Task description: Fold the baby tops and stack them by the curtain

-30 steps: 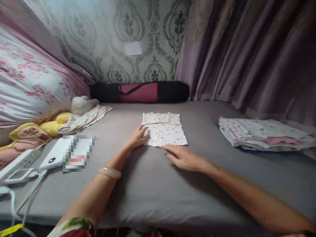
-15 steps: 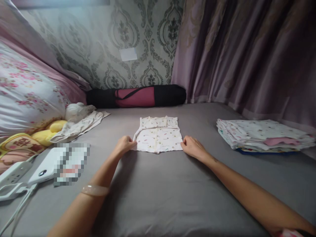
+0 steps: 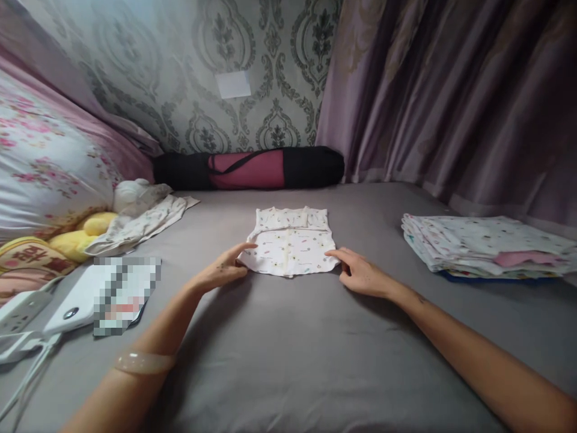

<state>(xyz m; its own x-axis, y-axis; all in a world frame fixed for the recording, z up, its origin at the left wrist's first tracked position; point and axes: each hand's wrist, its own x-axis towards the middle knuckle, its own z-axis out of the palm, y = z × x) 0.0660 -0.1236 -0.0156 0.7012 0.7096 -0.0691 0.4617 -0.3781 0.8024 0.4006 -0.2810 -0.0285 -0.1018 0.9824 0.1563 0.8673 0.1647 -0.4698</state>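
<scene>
A small white baby shirt (image 3: 306, 246) with a tiny coloured print lies on the bed in the middle, its far part folded over into a band. At its near left corner is my left hand (image 3: 223, 267), index finger stretched over the cloth and thumb apart below it. My right hand (image 3: 365, 273) mirrors this at the near right corner, its index finger resting on the shirt's edge with the thumb spread away. Neither hand closes on the fabric. The remaining fingers of both hands are partly hidden.
On the right lies a stack of folded clothes (image 3: 482, 240). A black and maroon roll bag (image 3: 247, 169) lines the wall. To the left are a power strip (image 3: 22, 310), a white device (image 3: 74, 300), a crumpled printed cloth (image 3: 139, 228), yellow plush (image 3: 83, 237) and a floral pillow (image 3: 49, 162).
Both hands have gone from pinching the shirt's near corners to spread fingers, index fingers extended onto the cloth. The near corners now flare outward. The view has shifted slightly.
</scene>
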